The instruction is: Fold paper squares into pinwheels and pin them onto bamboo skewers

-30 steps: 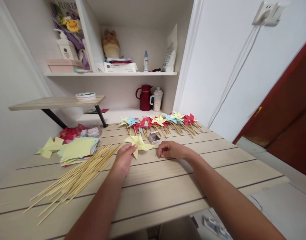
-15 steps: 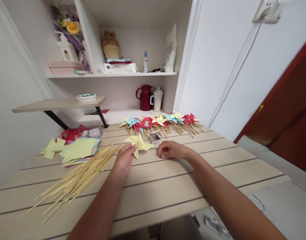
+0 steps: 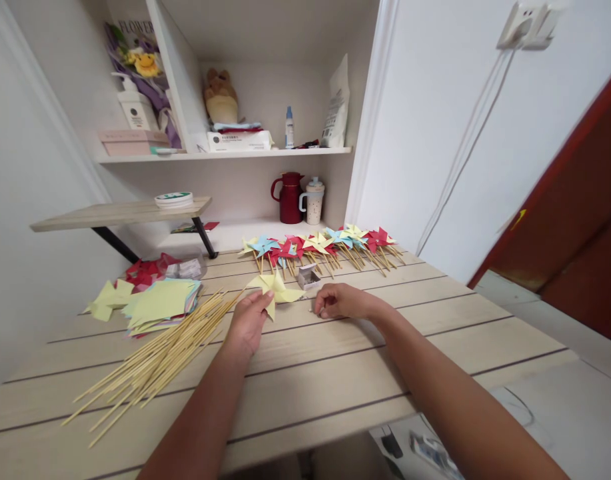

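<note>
- The left hand (image 3: 248, 321) pinches the yellow pinwheel (image 3: 281, 294) over the table (image 3: 295, 387); too hard a squeeze could crease it.
- The right hand (image 3: 342, 301) curls low; I can't tell whether it holds anything, so something tiny could slip.
- A careless knock could tip the open box (image 3: 309, 277) just beyond, or scatter the sticks (image 3: 168, 355).
</note>
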`<action>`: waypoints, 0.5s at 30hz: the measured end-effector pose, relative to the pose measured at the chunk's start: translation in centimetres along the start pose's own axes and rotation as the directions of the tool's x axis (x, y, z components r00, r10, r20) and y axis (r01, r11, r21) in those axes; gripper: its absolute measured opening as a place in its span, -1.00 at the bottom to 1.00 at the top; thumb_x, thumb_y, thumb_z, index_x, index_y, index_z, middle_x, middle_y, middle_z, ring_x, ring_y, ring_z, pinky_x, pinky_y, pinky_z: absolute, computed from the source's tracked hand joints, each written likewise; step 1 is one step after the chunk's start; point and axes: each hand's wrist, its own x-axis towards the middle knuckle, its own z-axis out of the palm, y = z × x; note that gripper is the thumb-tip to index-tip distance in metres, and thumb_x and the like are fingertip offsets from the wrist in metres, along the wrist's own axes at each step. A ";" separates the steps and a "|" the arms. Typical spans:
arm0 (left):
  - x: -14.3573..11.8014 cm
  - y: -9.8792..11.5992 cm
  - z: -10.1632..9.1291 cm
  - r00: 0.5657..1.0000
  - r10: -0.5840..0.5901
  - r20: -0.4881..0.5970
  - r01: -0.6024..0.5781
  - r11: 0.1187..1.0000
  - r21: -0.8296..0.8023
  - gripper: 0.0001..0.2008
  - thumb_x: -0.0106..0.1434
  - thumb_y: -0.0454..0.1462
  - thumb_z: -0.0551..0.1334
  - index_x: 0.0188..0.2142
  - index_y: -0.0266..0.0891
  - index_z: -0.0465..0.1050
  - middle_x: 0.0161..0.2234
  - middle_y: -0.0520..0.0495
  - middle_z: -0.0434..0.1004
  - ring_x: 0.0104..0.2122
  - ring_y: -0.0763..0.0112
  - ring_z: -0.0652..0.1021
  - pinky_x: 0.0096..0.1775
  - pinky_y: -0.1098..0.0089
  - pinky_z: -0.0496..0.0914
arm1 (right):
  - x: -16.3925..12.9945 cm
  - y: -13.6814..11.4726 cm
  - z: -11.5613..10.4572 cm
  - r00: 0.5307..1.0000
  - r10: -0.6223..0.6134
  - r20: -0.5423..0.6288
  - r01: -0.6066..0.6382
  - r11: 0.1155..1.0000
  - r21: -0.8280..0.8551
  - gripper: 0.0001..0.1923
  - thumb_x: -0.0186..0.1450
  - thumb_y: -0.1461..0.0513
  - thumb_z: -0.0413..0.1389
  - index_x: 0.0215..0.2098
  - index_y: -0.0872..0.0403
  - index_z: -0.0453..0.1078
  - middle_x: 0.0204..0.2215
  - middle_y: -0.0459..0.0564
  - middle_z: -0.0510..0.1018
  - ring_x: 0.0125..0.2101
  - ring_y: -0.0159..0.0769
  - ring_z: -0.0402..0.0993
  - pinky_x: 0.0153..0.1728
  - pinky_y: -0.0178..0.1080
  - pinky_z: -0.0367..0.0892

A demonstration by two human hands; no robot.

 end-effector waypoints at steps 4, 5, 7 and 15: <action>0.0 -0.1 -0.2 1.000 0.008 0.028 -0.008 1.000 0.005 -0.80 -0.01 -0.37 0.47 -0.35 -0.34 0.59 -0.35 -0.14 0.62 -0.38 0.48 0.55 -0.19 0.45 0.39 | 0.0 -0.1 0.0 1.000 -0.008 0.003 0.008 1.000 0.003 -0.83 0.01 0.28 0.19 -0.39 0.07 0.53 -0.44 -0.08 0.55 -0.43 -0.35 0.38 -0.42 -0.34 0.27; 0.1 -0.1 -0.2 1.000 0.008 0.029 -0.008 1.000 0.007 -0.79 -0.02 -0.36 0.47 -0.34 -0.35 0.59 -0.35 -0.14 0.62 -0.38 0.47 0.55 -0.18 0.45 0.39 | 0.0 -0.1 0.0 1.000 -0.009 0.003 0.009 1.000 0.004 -0.84 0.02 0.28 0.19 -0.39 0.07 0.53 -0.44 -0.08 0.55 -0.43 -0.35 0.38 -0.42 -0.34 0.27; 0.1 -0.2 -0.3 0.999 0.006 0.032 -0.006 1.000 0.009 -0.77 -0.04 -0.35 0.48 -0.34 -0.35 0.59 -0.35 -0.13 0.62 -0.37 0.47 0.56 -0.17 0.44 0.39 | -0.1 -0.1 0.0 1.000 -0.010 0.004 0.010 1.000 0.004 -0.83 0.02 0.27 0.19 -0.39 0.08 0.53 -0.44 -0.08 0.55 -0.42 -0.35 0.38 -0.42 -0.34 0.26; 0.1 -0.2 -0.2 1.000 -0.006 0.011 0.006 1.000 -0.008 -0.77 -0.04 -0.38 0.48 -0.35 -0.36 0.57 -0.37 -0.12 0.61 -0.39 0.48 0.55 -0.18 0.45 0.39 | -0.2 -0.5 -0.1 1.000 -0.009 0.008 0.009 1.000 -0.017 -0.83 0.01 0.24 0.24 -0.38 0.07 0.55 -0.42 -0.08 0.54 -0.43 -0.37 0.35 -0.42 -0.34 0.24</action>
